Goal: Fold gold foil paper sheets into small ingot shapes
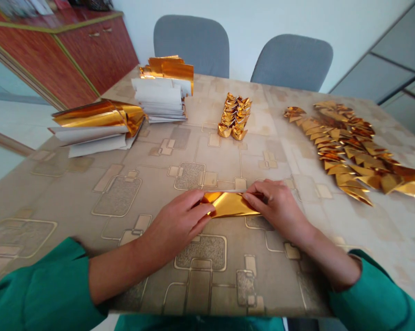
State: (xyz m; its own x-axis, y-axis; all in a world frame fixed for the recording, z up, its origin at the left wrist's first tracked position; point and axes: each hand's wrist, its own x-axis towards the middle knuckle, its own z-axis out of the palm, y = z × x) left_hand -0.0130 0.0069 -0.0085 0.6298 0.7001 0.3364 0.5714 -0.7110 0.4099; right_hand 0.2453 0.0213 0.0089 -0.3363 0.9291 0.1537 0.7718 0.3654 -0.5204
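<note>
A sheet of gold foil paper, partly folded, lies flat on the table in front of me. My left hand presses its left end with the fingers closed on the fold. My right hand pins the right end, fingers bent over the paper's edge. Both sleeves are green.
Folded gold ingot shapes stand in a small pile at the middle back. Several flat folded gold pieces are spread at the right. Two stacks of gold-and-white sheets lie at the back left. Two grey chairs stand behind the table.
</note>
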